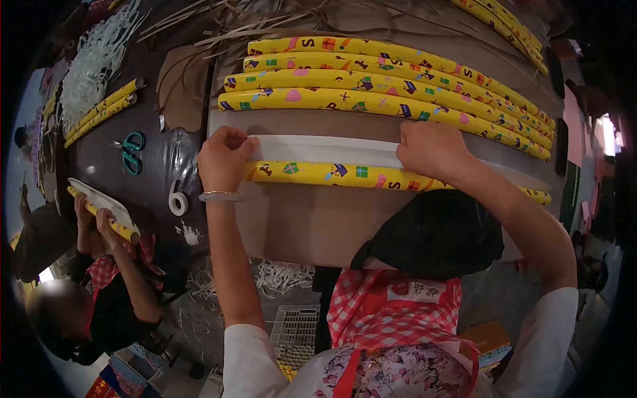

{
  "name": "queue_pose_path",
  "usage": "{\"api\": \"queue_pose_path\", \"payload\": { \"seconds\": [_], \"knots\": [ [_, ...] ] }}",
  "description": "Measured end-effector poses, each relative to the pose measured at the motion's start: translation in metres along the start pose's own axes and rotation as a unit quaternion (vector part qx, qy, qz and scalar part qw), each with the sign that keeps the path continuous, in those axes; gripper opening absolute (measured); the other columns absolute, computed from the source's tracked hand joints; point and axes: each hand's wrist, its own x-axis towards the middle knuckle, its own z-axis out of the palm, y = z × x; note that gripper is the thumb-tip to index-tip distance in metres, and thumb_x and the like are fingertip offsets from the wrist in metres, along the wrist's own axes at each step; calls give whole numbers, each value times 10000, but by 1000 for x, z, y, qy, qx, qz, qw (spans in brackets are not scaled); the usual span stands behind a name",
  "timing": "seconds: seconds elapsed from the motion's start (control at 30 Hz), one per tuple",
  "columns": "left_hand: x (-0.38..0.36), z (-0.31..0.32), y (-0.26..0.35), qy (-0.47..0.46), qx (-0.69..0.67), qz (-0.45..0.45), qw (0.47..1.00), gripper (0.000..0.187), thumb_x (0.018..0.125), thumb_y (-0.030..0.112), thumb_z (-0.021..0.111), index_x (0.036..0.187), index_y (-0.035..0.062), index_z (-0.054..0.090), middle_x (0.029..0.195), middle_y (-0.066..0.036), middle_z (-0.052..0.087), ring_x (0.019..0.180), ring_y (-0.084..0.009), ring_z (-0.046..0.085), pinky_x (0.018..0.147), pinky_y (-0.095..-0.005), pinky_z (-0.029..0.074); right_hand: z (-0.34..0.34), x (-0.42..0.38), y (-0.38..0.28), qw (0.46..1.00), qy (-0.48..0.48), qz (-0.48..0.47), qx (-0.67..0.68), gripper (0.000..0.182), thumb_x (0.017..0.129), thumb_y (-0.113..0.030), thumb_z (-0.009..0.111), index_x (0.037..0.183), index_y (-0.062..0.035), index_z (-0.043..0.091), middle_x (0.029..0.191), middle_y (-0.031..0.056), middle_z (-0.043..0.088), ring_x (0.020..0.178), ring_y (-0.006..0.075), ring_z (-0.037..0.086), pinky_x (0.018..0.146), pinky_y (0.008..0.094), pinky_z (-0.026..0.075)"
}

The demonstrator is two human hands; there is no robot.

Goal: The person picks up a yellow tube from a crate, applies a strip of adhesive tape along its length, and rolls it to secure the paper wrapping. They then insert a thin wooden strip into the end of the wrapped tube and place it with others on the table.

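My left hand (222,159) pinches the left end of a long white paper strip (325,151) lying on a brown cardboard sheet (312,219). My right hand (431,149) presses down on the strip further right. Just below the strip lies a yellow patterned tube (332,174), partly wrapped by it. Several finished yellow patterned tubes (371,83) lie side by side beyond my hands. A bracelet sits on my left wrist.
Green-handled scissors (133,151) and a tape roll (177,201) lie on the dark table at left. Two more yellow tubes (103,109) and a heap of white strips (99,60) sit far left. Another person's hands (93,215) wrap a tube at lower left.
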Motion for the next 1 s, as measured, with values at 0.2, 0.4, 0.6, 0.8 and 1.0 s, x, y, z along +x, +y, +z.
{"api": "queue_pose_path", "payload": {
  "seconds": [0.2, 0.4, 0.6, 0.8, 1.0],
  "knots": [
    [-3, -2, 6, 18, 17, -1, 1000, 233, 699, 198, 736, 829, 23, 656, 737, -92, 675, 675, -208, 654, 657, -317, 504, 0, -1, -4, 1000, 6, 10, -7, 310, 759, -169, 471, 986, -21, 623, 947, 165, 658, 899, 315, 635, 758, 422, 495],
    [-4, -2, 6, 17, 21, -1, 1000, 229, 697, 200, 732, 826, 27, 657, 738, -89, 674, 678, -210, 654, 656, -320, 506, 3, 2, -5, 999, 17, 13, -24, 301, 772, -182, 473, 979, -25, 626, 944, 160, 658, 884, 314, 638, 744, 423, 497],
    [0, -1, 2, 10, 16, -4, 1000, 227, 694, 210, 726, 823, 37, 658, 740, -82, 675, 679, -210, 655, 656, -317, 507, 3, 3, -10, 999, 10, 26, -43, 293, 764, -170, 481, 972, -32, 635, 940, 161, 659, 883, 311, 642, 733, 421, 501],
    [0, -1, 3, 8, 5, 8, 1000, 207, 720, 135, 737, 844, -6, 650, 738, -73, 673, 656, -131, 633, 609, -265, 506, 5, 7, -11, 997, 18, 29, -66, 286, 760, -162, 488, 957, -34, 650, 927, 153, 666, 874, 303, 649, 713, 416, 508],
    [-2, -1, 3, 16, 11, -5, 1000, 208, 708, 209, 719, 831, 54, 656, 766, -68, 682, 719, -219, 660, 675, -330, 507, 2, 6, -17, 996, 6, 35, -76, 281, 757, -163, 503, 952, -35, 661, 937, 148, 668, 876, 299, 651, 709, 412, 512]
  ]
}}
